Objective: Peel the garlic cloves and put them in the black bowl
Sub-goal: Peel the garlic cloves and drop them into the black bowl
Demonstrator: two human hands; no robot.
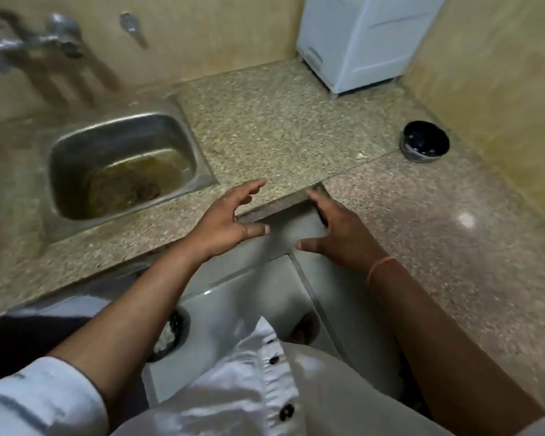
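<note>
The black bowl [424, 140] stands on the granite counter at the far right, near the yellowish wall. A small pale bit that may be garlic or peel [361, 155] lies on the counter to its left; I cannot tell which. My left hand [230, 217] hovers over the counter's inner corner with fingers spread and holds nothing. My right hand [337, 229] is beside it, fingers extended over the counter edge, also holding nothing. The two hands are apart from each other and well short of the bowl.
A steel sink [120, 165] with murky water is set into the counter [280, 121] at left, taps [57, 33] on the wall above. A white appliance [359, 42] stands in the back corner. Below the counter edge, grey floor tiles [249, 294] and my white shirt show.
</note>
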